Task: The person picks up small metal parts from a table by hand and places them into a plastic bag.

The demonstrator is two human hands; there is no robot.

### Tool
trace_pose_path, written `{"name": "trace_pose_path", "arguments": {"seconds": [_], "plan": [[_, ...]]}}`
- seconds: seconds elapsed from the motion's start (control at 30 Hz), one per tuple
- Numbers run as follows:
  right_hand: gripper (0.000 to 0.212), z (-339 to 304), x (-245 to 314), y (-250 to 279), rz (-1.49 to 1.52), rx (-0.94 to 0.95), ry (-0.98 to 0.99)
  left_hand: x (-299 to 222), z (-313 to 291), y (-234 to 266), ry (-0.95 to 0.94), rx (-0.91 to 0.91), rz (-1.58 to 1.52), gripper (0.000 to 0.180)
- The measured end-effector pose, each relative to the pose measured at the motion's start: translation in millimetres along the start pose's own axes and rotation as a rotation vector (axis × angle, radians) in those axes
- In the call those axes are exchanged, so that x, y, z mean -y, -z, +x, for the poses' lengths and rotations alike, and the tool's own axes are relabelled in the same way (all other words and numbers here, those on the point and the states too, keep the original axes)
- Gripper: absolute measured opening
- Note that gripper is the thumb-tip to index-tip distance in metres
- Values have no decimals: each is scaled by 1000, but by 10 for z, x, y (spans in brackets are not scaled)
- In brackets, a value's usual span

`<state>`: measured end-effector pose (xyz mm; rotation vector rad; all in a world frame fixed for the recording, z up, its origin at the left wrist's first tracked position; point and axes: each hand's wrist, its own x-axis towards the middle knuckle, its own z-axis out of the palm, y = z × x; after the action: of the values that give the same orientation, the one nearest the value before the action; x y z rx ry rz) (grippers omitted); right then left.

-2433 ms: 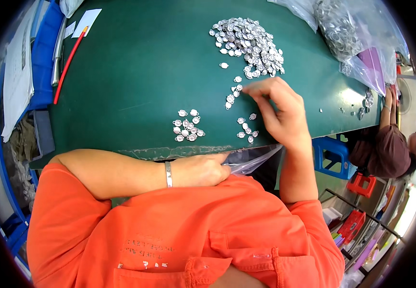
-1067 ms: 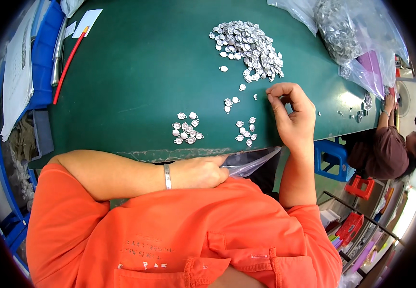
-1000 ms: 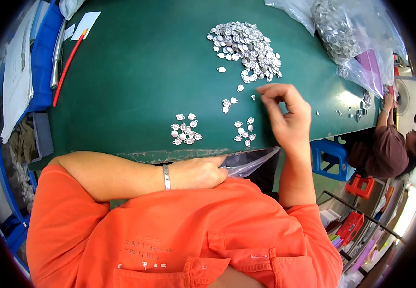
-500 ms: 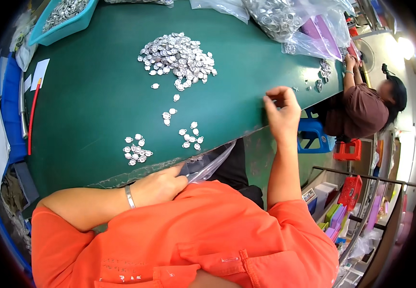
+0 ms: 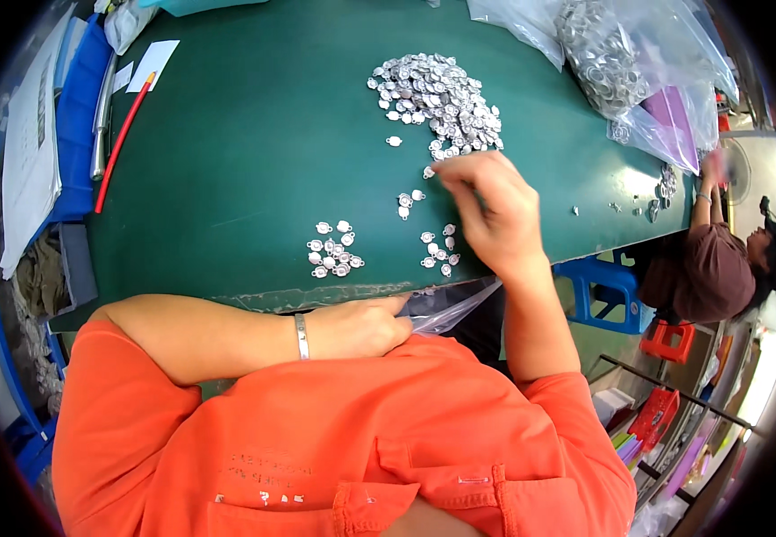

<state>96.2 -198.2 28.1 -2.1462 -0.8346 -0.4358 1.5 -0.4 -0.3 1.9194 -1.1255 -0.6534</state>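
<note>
At the table's front edge my left hand (image 5: 366, 328) is closed on the rim of a clear plastic bag (image 5: 452, 309), which hangs over my lap. My right hand (image 5: 494, 208) reaches across the green table with bent fingers, thumb and index slightly apart. Its index fingertip meets a single small silver metal charm (image 5: 428, 173), a round piece with a loop. Just beyond lies a big heap of these charms (image 5: 442, 94). Nearer to me are a left cluster (image 5: 332, 252), a right cluster (image 5: 442, 251) and a little group of 3 (image 5: 406, 205).
A red pencil (image 5: 126, 143) and white paper (image 5: 153, 64) lie at the left, beside a blue tray (image 5: 79, 134). Clear bags of metal rings (image 5: 598, 58) fill the far right. A co-worker (image 5: 706, 273) sits beyond a blue stool (image 5: 603, 291).
My right hand has moved left from the table's right edge to the lone charm near the heap. The view has shifted, while my left hand still grips the bag.
</note>
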Motion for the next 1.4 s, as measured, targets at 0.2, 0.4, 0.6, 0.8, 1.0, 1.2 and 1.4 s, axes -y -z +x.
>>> {"name": "trace_pose_path", "arguments": {"seconds": [0.2,0.4,0.6,0.8,1.0,1.2,1.4], "plan": [[18,-25,56,-45,-48,80,-122,37,-16,-61,20,-2,-30,19],[12,-175,123,219,398,184,-493,44,-25,-75,-4,-23,22,17],[18,-17,58,-105,70,113,-16,28,0,-55,-15,-33,45,17],[22,-148,114,-51,465,63,-462,34,-16,-80,-14,-44,26,16],[19,-97,109,217,493,293,-434,50,-20,-77,-20,-45,98,16],[17,33,68,-109,153,232,-30,23,-6,-48,-34,-64,57,16],[19,-85,101,-33,604,130,-466,30,-16,-77,3,-40,0,17]]}}
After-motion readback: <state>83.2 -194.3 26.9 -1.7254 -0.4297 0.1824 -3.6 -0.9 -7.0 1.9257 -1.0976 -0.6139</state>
